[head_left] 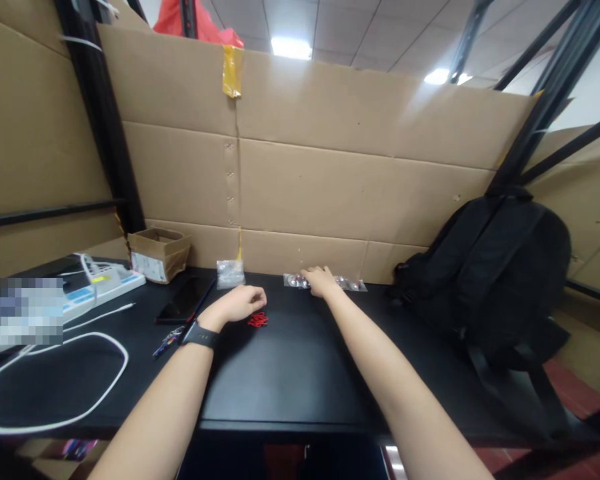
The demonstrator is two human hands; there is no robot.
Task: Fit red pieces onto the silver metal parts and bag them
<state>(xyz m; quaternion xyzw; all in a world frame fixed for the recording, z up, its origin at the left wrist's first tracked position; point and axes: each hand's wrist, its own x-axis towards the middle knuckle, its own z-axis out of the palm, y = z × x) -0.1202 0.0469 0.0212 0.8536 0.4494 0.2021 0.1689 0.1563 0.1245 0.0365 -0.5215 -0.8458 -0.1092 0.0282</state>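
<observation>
At the back of the black desk (285,387), the right hand (321,281) is resting on a row of clear packets (353,285); whether its fingers are gripping or only touching is staying unclear. The label (149,267) on the cardboard box (177,257) is showing print too small to read. The packets are lying flat, their long axis running left to right along the foot of the cardboard wall (305,187), and are holding small red and silvery bits. The box is standing with its top open, its inside too shadowed to tell. A clear bag (230,274) is lying near the left hand (243,302), its contents hard to make out. That hand is hovering with fingers curling inward; whether their tips are meeting is not showing. A red cord (258,320) is lying bunched just beside it. Well to the right, a backpack (510,267) is leaning upright.
</observation>
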